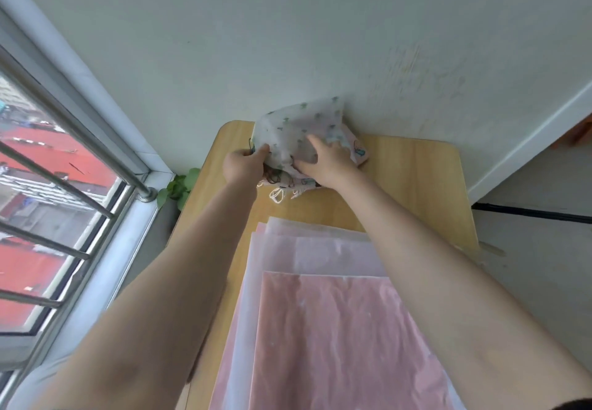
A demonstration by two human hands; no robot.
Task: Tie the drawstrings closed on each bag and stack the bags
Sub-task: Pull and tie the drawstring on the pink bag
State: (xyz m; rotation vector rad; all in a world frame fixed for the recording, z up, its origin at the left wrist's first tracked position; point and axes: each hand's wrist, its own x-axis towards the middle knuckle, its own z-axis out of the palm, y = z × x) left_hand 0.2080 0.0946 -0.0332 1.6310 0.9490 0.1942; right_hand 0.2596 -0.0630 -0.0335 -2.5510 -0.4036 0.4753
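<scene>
My left hand (244,166) pinches the printed bag's (298,127) left edge while my right hand (326,161) presses flat atop the far stack (355,150).

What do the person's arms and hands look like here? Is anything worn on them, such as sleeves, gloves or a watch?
Both arms are bare from the lower frame edge up to the hands: no sleeves show. The left hand and the right hand wear no gloves, and no rings, watch or bracelet can be seen on the fingers or wrists. A dark bit of fabric shows at the bottom right corner, perhaps clothing.
</scene>
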